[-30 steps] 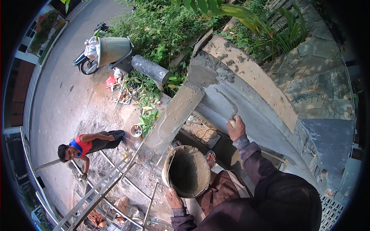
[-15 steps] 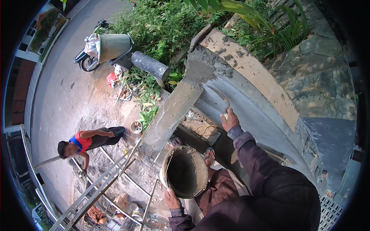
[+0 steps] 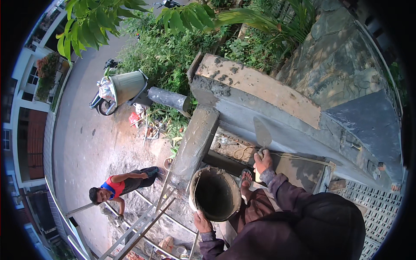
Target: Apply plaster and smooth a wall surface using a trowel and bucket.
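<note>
My left hand [image 3: 202, 221] grips the near rim of a round mortar-stained bucket [image 3: 215, 193], held out in front of me over the drop. My right hand [image 3: 262, 161] holds the handle of a pointed metal trowel [image 3: 262, 132], whose blade lies flat against the wet grey plaster of a concrete beam [image 3: 277, 125]. Both sleeves are dark maroon. My sandalled foot [image 3: 245, 177] shows between the bucket and the right hand.
A grey rendered column [image 3: 195, 145] drops away to the left of the bucket. Metal scaffold poles [image 3: 147, 216] lie below. On the ground far down, a person in red and blue [image 3: 119, 186] looks up. A wheelbarrow [image 3: 123, 86], a grey pipe [image 3: 169, 99] and bushes stand behind.
My right hand has drawn the trowel down and back along the plastered beam, toward me. The bucket stays in my left hand. The view has shifted upward, showing more foliage.
</note>
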Demonstrator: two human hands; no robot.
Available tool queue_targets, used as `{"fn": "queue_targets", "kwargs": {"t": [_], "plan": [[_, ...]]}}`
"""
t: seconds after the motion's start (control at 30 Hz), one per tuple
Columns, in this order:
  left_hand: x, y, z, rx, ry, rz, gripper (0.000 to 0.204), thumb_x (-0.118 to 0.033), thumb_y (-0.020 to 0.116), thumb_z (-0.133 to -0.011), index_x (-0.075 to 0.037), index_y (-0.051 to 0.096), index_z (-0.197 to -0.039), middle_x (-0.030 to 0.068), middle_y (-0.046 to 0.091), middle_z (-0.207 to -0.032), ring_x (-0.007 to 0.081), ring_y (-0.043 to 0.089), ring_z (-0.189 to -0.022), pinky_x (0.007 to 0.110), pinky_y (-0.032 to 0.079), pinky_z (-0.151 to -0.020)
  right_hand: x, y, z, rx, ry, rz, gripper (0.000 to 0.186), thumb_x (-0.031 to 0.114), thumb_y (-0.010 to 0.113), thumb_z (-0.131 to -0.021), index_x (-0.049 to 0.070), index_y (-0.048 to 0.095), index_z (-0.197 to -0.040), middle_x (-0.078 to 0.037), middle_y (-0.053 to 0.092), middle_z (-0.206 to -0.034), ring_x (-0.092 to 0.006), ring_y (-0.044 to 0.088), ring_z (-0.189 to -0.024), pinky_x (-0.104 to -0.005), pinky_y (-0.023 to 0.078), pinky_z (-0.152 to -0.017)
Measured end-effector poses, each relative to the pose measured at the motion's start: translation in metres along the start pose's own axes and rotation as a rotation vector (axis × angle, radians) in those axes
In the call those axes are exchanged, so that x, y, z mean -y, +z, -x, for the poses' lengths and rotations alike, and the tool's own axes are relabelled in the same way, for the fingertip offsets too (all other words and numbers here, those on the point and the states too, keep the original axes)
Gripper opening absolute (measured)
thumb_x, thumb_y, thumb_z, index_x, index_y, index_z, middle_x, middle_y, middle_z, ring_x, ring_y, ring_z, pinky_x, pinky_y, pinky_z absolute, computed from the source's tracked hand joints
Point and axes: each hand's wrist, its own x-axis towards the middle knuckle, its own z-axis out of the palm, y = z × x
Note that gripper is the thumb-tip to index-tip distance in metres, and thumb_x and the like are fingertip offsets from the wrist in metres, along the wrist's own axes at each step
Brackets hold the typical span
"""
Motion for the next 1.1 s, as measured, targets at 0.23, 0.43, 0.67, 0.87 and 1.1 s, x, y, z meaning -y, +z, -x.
{"fn": "queue_targets", "kwargs": {"t": [0.23,0.43,0.67,0.87,1.1], "plan": [[-0.067,0.016,0.017,0.143,0.131,0.146,0.039,-0.03,0.039,-0.088,0.001,0.037,-0.065,0.0076,0.036,-0.056,0.0138,0.034,-0.054,0.029,0.031,-0.05,-0.022,-0.132,0.084,0.221,0.143,0.117,0.024,0.018,0.056,-0.075,0.001,0.045,-0.085,-0.008,0.049,-0.06,-0.014,0.051,-0.042,-0.0287,0.041,-0.035],[-0.165,0.041,0.037,0.348,0.305,0.231,0.041,-0.034,0.039,-0.088,0.0,0.039,-0.065,0.0038,0.036,-0.054,0.0124,0.033,-0.053,0.028,0.03,-0.048,-0.136,-0.251,0.098,-0.106,-0.317,0.411,0.029,0.021,0.06,-0.069,-0.002,0.051,-0.083,-0.013,0.056,-0.069,-0.02,0.055,-0.045,-0.0319,0.045,-0.044],[-0.297,0.113,0.046,0.587,0.453,0.441,0.043,-0.04,0.041,-0.086,-0.002,0.044,-0.068,0.0026,0.043,-0.058,0.0135,0.042,-0.053,0.027,0.036,-0.045,-0.103,-0.333,0.2,-0.383,0.259,0.32,0.024,0.017,0.055,-0.071,-0.002,0.052,-0.085,-0.011,0.054,-0.06,-0.0205,0.055,-0.043,-0.0321,0.045,-0.04],[-0.333,0.241,-0.046,0.511,0.793,0.729,0.035,-0.034,0.039,-0.087,0.0,0.044,-0.094,0.0124,0.053,-0.086,0.0234,0.055,-0.073,0.033,0.049,-0.059,-0.178,-0.344,0.253,-0.466,0.218,0.499,0.027,0.021,0.057,-0.069,-0.003,0.056,-0.081,-0.015,0.058,-0.065,-0.023,0.058,-0.05,-0.0343,0.048,-0.049],[-0.372,0.276,-0.093,0.822,0.135,0.992,0.032,-0.025,0.035,-0.087,0.0,0.047,-0.101,0.0102,0.054,-0.093,0.0219,0.055,-0.084,0.035,0.048,-0.069,-0.224,-0.351,0.293,-0.479,0.46,0.281,0.03,0.028,0.056,-0.066,0.001,0.06,-0.079,-0.017,0.059,-0.066,-0.0263,0.06,-0.063,-0.036,0.047,-0.06]]}}
